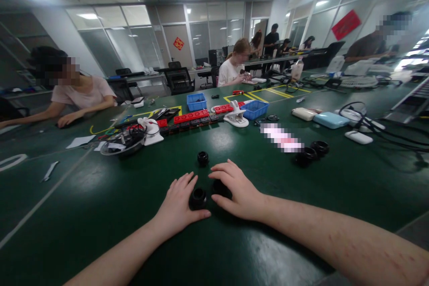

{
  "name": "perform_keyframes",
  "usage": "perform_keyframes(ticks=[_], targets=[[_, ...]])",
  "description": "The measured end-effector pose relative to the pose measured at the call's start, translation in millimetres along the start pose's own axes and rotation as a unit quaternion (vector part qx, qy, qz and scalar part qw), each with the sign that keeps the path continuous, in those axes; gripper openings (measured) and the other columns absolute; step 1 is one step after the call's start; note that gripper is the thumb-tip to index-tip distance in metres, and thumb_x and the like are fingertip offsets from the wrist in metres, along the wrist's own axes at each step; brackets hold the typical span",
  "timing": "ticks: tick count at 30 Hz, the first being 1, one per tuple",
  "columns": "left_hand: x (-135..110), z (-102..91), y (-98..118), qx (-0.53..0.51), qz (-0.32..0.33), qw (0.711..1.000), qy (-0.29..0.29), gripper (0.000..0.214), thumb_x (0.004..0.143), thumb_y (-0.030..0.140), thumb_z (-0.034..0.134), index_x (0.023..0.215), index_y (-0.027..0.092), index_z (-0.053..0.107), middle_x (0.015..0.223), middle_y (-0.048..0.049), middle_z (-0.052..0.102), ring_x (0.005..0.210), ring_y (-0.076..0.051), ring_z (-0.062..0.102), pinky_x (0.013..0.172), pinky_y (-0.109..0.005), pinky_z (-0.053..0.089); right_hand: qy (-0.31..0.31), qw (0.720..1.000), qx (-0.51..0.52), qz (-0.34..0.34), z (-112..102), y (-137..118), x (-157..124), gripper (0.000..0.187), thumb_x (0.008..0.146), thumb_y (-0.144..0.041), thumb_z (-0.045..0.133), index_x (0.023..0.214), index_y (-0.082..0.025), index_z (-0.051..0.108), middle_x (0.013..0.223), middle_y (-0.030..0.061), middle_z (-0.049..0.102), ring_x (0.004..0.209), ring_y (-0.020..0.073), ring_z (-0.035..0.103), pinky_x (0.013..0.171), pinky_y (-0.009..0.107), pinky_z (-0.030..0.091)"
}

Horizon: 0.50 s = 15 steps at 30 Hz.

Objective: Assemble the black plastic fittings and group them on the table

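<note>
On the green tabletop, my left hand (177,203) lies beside a black hollow round part (198,199). Its fingers and thumb are spread around that part, with a gap at the fingertips. My right hand (237,190) curves over a second black round part (221,189), fingers along its far side and thumb along its near side; the hand hides much of it. A smaller black round part (203,158) stands just beyond both hands, touched by neither.
Red and black strips (191,116), a white clip stand (236,116), blue bins (196,102) and a bowl of cables (123,145) lie across the table. More black round parts (306,155) sit to the right, near a light-blue case (331,119). People sit around.
</note>
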<state>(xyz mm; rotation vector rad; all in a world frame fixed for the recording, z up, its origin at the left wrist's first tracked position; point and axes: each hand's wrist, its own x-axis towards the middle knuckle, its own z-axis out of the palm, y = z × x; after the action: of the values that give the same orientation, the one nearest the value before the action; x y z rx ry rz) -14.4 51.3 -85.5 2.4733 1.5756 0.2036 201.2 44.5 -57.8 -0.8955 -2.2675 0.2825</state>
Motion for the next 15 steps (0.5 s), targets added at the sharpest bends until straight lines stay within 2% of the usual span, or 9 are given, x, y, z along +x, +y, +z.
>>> perform_keyframes(ticks=[3,5,10,15], targets=[[-1,-2.7,0,0.011,0.016,1.000,-0.013,0.091,0.061,0.063,0.061,0.133,0.015,0.033,0.141,-0.0183,0.030,0.130,-0.034,0.025,0.103,-0.054,0.020,0.028,0.995,-0.033,-0.088,-6,-10,5,0.028,0.078,-0.024,0.050,0.105,-0.018,0.053,0.110,0.0093,0.056,0.108,0.0207,0.047,0.102,0.047,0.024],[-1,-4.0,0,0.013,0.018,1.000,-0.015,0.090,0.060,0.060,0.063,0.132,0.015,0.035,0.140,-0.0179,0.031,0.129,-0.034,0.026,0.104,-0.053,0.020,0.012,0.992,-0.059,-0.109,-6,-20,11,0.030,0.078,-0.026,0.052,0.107,-0.017,0.053,0.109,0.0089,0.057,0.107,0.0212,0.047,0.102,0.045,0.025],[-1,-3.1,1,0.003,0.017,1.000,-0.005,0.086,0.061,0.054,0.064,0.131,0.012,0.037,0.139,-0.0183,0.033,0.129,-0.033,0.027,0.105,-0.050,0.019,-0.078,0.988,-0.106,-0.077,7,-37,26,0.043,0.071,-0.034,0.063,0.109,-0.015,0.054,0.110,0.0111,0.057,0.105,0.0237,0.046,0.101,0.044,0.027],[-2,-0.5,1,-0.003,0.005,1.000,-0.002,0.089,0.060,0.053,0.064,0.133,0.012,0.033,0.140,-0.0177,0.033,0.130,-0.033,0.025,0.105,-0.050,0.019,-0.138,0.976,-0.159,-0.058,24,-36,35,0.027,0.071,-0.026,0.064,0.093,-0.012,0.061,0.097,0.0106,0.062,0.095,0.0226,0.053,0.100,0.041,0.028]])
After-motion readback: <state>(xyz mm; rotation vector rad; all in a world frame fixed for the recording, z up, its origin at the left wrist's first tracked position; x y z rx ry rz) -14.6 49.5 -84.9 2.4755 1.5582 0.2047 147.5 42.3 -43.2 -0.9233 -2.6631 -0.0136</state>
